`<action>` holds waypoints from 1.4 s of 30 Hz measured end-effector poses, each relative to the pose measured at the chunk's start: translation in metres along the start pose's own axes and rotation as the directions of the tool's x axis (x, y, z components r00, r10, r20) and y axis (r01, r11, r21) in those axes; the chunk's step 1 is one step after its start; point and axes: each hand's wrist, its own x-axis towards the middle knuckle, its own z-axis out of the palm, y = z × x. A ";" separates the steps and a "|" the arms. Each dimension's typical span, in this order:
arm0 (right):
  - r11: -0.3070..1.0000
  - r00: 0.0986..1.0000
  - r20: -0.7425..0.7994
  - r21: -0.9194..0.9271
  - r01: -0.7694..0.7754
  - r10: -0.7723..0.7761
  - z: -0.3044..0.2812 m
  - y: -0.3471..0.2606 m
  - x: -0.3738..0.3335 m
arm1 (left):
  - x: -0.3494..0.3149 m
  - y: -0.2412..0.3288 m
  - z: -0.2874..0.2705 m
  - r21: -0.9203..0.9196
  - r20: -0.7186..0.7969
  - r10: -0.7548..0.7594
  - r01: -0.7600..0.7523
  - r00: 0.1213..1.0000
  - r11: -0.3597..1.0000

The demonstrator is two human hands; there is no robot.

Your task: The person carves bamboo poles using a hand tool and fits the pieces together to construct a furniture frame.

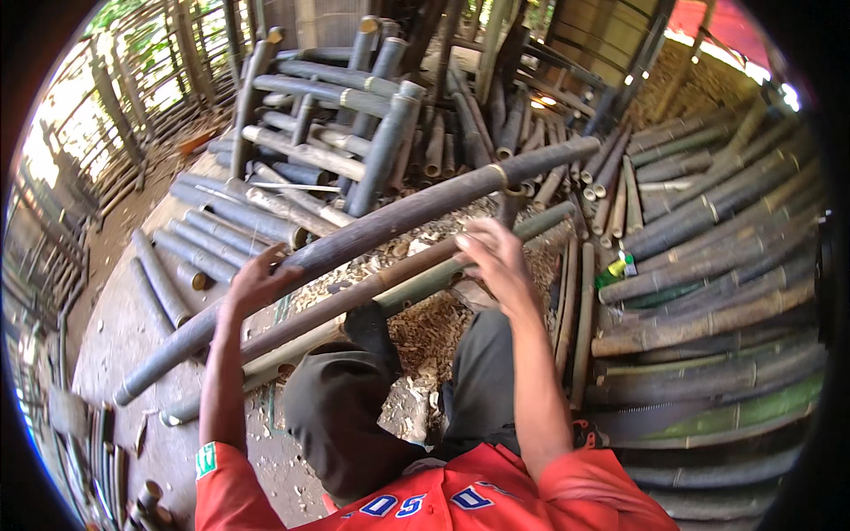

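My left hand point(258, 281) is closed over a thick dark bamboo pole point(398, 212), which slants from the lower left up to the far right. Below it lies a thinner brown bamboo pole point(354, 305). At that pole's right end is my right hand point(494, 265), its bent fingertips against it; the palm side is partly hidden. Nearer to me, a greenish bamboo pole point(407, 292) runs roughly parallel, passing behind my knee and the right hand. A short upright post point(510, 208) stands beneath the thick pole near its right part.
A bamboo frame point(376, 146) stands at the far left. Cut bamboo lengths point(217, 230) lie on the pale ground before it. Long poles point(708, 310) are stacked on the right, with a green bottle point(613, 270) among them. Wood shavings point(434, 341) cover the ground between my legs.
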 end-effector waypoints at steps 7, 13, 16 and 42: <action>0.401 0.821 -0.458 -0.719 -0.568 0.341 -0.178 0.239 -0.156 | 0.075 0.141 0.077 0.517 -0.104 0.150 -0.075 0.983 0.853; 0.439 0.749 -0.393 -0.628 -0.643 0.534 -0.112 0.284 -0.214 | 0.083 0.118 0.071 0.481 -0.098 0.142 -0.078 0.985 0.873; 0.558 0.878 -0.466 -0.703 -0.441 0.106 -0.113 0.325 -0.196 | 0.086 0.131 0.070 0.497 -0.096 0.146 -0.080 0.985 0.864; -0.118 0.951 0.260 -0.963 0.243 -0.168 -0.220 0.158 0.089 | 0.092 0.139 0.076 0.484 -0.104 0.135 -0.068 0.985 0.872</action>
